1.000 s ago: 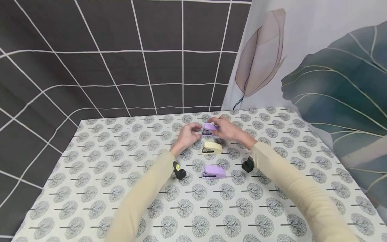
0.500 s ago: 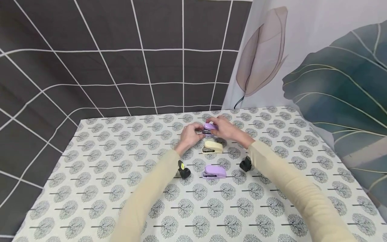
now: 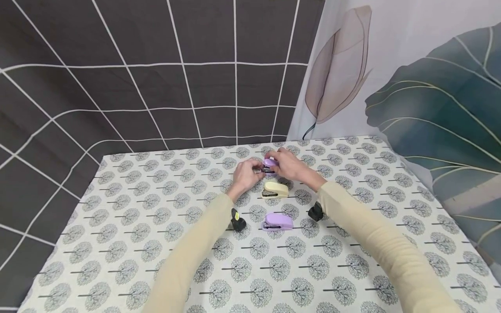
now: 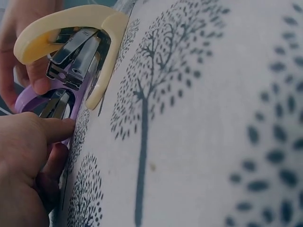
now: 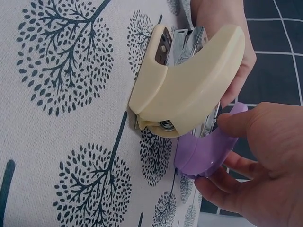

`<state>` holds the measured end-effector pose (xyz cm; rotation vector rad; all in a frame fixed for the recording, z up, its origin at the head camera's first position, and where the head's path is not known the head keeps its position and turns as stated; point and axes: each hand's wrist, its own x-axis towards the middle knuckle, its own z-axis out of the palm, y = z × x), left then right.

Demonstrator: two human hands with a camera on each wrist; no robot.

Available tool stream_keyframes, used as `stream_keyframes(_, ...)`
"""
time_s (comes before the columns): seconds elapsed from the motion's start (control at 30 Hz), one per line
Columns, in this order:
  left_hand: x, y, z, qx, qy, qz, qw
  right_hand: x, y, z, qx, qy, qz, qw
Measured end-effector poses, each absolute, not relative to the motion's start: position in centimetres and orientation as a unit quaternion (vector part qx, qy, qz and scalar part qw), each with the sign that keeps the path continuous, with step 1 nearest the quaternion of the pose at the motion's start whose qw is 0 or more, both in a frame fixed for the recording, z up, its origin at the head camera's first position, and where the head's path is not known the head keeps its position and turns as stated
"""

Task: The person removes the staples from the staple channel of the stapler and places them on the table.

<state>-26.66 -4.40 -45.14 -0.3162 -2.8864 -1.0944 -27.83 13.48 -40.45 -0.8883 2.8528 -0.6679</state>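
Farthest of three staplers in a row is a purple stapler [image 3: 270, 163], between both hands. My right hand [image 3: 291, 166] holds it from the right; in the right wrist view its thumb and fingers wrap the purple stapler's rear body [image 5: 204, 152]. From the left, my left hand [image 3: 246, 176] pinches the front end of its base, as the left wrist view shows with a fingertip at the purple base [image 4: 77, 101]. Just nearer stands a cream stapler [image 3: 277, 189], its top raised over metal parts; it partly hides the held one in both wrist views.
A second purple stapler [image 3: 278, 221] lies nearest the person, in line with the others. Black wrist cameras [image 3: 238, 221] hang below both forearms. The tree-print tablecloth [image 3: 156, 243] ends at a dark gridded curtain [image 3: 211, 87] behind.
My left hand has moved slightly right, closing onto the far purple stapler's front. My right hand keeps its hold and shifts slightly left. The other two staplers stay in place.
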Motion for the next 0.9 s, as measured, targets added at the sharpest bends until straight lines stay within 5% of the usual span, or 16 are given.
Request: stream_keyframes(0.9,-26.7,-4.4,-45.2,-0.117,-0.933,-0.341,0.016,-28.0,17.3,-40.5,-0.260,0.888,-0.376,0.054)
